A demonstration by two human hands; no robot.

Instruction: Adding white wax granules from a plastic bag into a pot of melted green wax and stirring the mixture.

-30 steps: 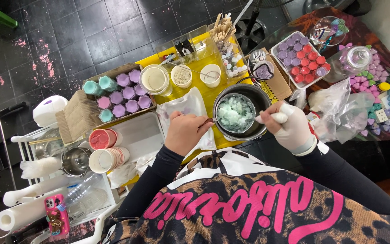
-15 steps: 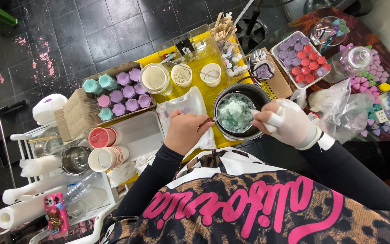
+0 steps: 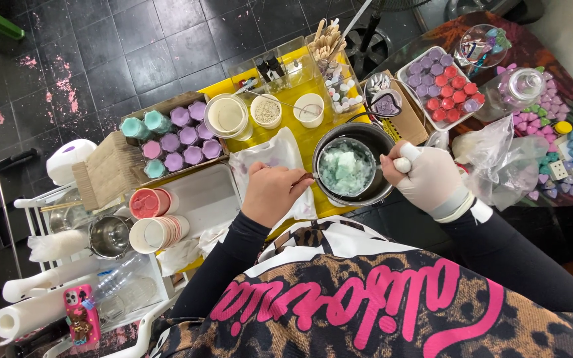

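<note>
A dark metal pot [image 3: 374, 138] sits on the yellow table [image 3: 296, 132] and holds a pale green, lumpy mix [image 3: 345, 168]. My left hand [image 3: 272, 193], bare, grips the pot's handle at its left rim. My right hand [image 3: 429, 179] wears a white glove and is closed around the white handle of a stirring tool [image 3: 402, 164] whose tip dips into the mix. A white plastic sheet [image 3: 274, 154] lies under my left hand.
A box of purple and teal moulds [image 3: 175, 136] stands at the left, with stacked cups [image 3: 154, 219] below it. Small white bowls [image 3: 266, 111], a jar of wooden sticks [image 3: 326, 41], a tray of purple and red pieces [image 3: 442, 83] and plastic bags [image 3: 499, 159] ring the pot.
My right hand has shifted slightly up and right at the pot's rim, moving the tool in the mix. My left hand has kept its hold on the pot's handle.
</note>
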